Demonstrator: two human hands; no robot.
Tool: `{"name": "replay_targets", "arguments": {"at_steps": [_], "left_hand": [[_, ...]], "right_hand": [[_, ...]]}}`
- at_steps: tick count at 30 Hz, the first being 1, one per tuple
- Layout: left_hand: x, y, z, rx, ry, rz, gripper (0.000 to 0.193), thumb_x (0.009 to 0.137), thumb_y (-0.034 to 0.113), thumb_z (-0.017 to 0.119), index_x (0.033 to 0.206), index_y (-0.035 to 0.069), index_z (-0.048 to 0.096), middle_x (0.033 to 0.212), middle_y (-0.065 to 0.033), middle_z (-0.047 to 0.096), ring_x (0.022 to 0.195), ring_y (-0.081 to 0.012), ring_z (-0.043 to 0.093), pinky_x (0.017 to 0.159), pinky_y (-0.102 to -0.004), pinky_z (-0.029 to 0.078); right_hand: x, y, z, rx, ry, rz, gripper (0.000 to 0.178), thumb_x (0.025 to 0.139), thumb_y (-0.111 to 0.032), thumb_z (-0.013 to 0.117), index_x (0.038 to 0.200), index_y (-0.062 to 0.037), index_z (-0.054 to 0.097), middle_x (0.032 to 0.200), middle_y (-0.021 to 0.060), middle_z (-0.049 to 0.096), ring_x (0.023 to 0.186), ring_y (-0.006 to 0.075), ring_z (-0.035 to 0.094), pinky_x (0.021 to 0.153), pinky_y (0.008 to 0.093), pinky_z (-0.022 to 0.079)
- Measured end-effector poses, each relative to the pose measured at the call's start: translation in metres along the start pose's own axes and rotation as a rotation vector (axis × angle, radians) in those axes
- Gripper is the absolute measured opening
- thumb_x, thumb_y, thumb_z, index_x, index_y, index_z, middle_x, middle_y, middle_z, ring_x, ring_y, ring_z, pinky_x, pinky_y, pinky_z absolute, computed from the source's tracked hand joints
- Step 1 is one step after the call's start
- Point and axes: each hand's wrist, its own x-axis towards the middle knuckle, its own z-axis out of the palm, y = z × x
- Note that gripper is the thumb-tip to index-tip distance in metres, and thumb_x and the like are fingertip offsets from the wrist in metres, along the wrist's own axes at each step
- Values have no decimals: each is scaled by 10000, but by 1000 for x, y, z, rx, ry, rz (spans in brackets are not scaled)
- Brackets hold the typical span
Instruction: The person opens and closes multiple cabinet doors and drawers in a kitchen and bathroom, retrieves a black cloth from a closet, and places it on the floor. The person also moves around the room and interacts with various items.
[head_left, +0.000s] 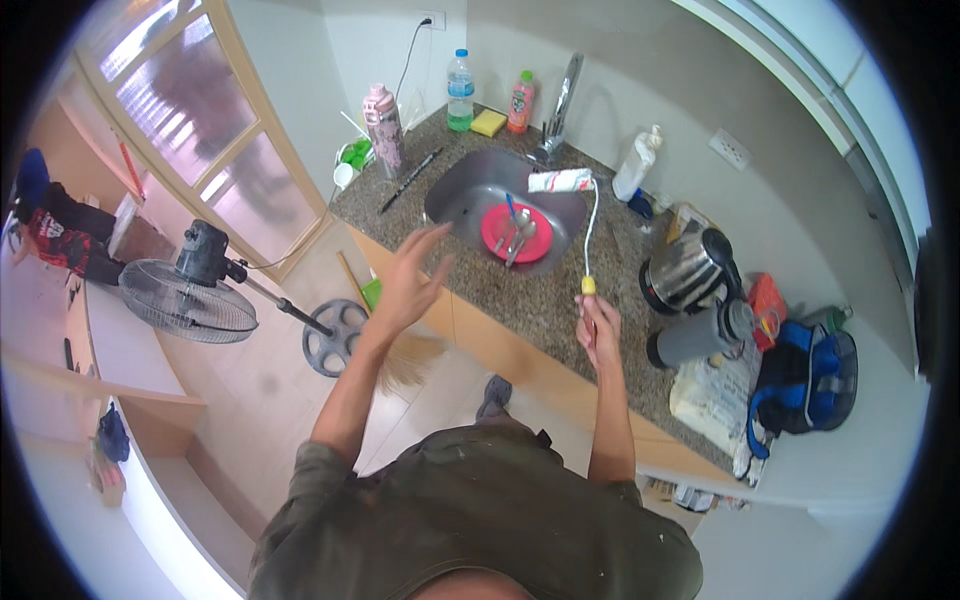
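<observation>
My right hand (601, 330) is closed round the yellow handle of a paint roller (588, 240). Its white sleeve, with reddish streaks, is held up over the right side of the metal sink (458, 188). My left hand (412, 270) is empty, its fingers spread, in front of the counter's edge near the sink's left end. Inside the sink lies a pink plate (545, 236) with several spoons or forks (517, 243) and a blue-handled utensil on it. The tap (562, 105) stands behind the sink.
Behind the sink are a water bottle (460, 90), a yellow sponge (488, 122) and a small pink bottle (521, 102). A tumbler (383, 130) stands left. Rightward are a kettle (690, 270), a grey flask (700, 335) and a blue-black bag (808, 375). A fan (190, 300) stands on the left.
</observation>
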Motion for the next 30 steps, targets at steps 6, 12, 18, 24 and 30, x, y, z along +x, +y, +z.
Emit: {"name": "replay_targets", "arguments": {"at_steps": [6,12,18,24,30], "left_hand": [[141,17,114,167,-16,236,583,851,261,727,1369,81,529,1205,-162,637,1055,-331,625,906,-417,479],[163,-14,157,173,-164,116,432,793,239,761,1160,29,676,981,-173,699,857,-321,679,807,-400,513],[146,-26,179,-13,-58,-7,415,749,151,744,1147,53,682,951,-157,706,848,-329,679,821,-423,507],[152,-57,192,-40,193,68,461,740,78,666,1189,-17,628,961,-212,700,919,-350,689,849,-413,538],[118,-83,200,-544,-827,-234,745,743,60,634,1431,-44,370,1210,-271,621,1133,-367,621,987,-399,487]], "right_hand": [[13,-21,-17,-185,-96,32,285,964,-251,632,1012,30,648,582,-36,464,403,47,398,377,229,266],[33,-30,-24,-282,-98,85,233,957,-213,652,978,19,658,582,-40,487,405,43,409,376,230,263],[50,-29,-11,-346,9,113,224,944,-211,679,952,12,658,602,-39,498,417,39,422,376,227,273],[60,-10,3,-467,143,86,230,925,-225,702,921,3,670,614,-28,502,423,57,433,387,236,302],[79,1,0,-654,233,46,250,878,-204,730,878,37,664,684,66,552,565,136,526,536,314,419]]}}
